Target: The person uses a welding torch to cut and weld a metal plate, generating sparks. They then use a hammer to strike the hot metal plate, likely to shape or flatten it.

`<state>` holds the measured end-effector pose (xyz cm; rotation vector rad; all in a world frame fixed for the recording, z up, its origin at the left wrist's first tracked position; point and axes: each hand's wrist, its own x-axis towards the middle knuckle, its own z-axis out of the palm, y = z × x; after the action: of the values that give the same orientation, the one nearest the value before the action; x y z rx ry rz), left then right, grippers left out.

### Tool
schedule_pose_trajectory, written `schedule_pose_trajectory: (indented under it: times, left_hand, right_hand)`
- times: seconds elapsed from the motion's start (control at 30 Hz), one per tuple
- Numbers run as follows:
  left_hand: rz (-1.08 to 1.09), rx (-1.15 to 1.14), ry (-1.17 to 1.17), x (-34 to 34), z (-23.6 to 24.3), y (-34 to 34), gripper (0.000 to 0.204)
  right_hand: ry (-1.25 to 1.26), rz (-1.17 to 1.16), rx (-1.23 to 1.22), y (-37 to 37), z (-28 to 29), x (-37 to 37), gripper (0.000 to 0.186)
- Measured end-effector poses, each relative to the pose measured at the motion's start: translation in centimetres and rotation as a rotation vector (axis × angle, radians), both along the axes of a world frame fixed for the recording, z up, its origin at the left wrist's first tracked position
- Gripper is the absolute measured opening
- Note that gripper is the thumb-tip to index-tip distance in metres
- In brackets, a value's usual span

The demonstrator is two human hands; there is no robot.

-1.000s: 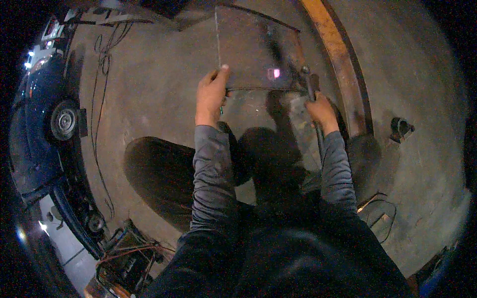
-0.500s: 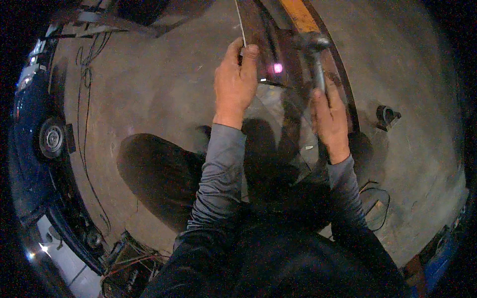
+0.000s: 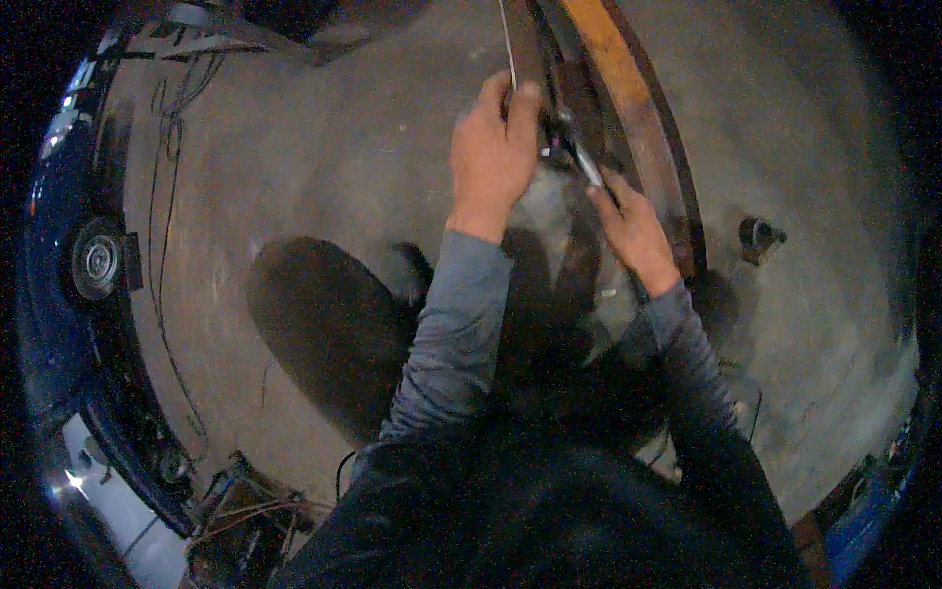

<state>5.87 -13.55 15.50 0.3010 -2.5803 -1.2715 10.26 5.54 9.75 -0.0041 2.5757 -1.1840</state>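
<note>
— Both hands busy?
— Yes. Left hand point(image 3: 494, 157) pinches the thin metal sheet point(image 3: 507, 44), seen edge-on above it. Right hand point(image 3: 636, 234) is clamped on a hammer handle point(image 3: 587, 165), probably; it's blurred.
— Beyond them?
— Rusty beam point(image 3: 628, 118), on the concrete floor point(image 3: 324, 167).

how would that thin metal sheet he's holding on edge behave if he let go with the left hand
The metal sheet shows only as a thin line, standing on edge, so it would probably tip flat without the left hand steadying it. It looks straight, so likely stiff rather than floppy. The right hand holds a tool, so it gives little support.
</note>
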Motion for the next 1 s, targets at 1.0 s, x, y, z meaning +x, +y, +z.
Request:
schedule_pose_trajectory:
  times: [1.0]
  left_hand:
    - [0.094,-0.192,-0.315,3.2,-7.9,-9.0,0.042]
  right_hand:
    - [-0.464,-0.273,-0.394,-0.4,-0.2,0.4,0.044]
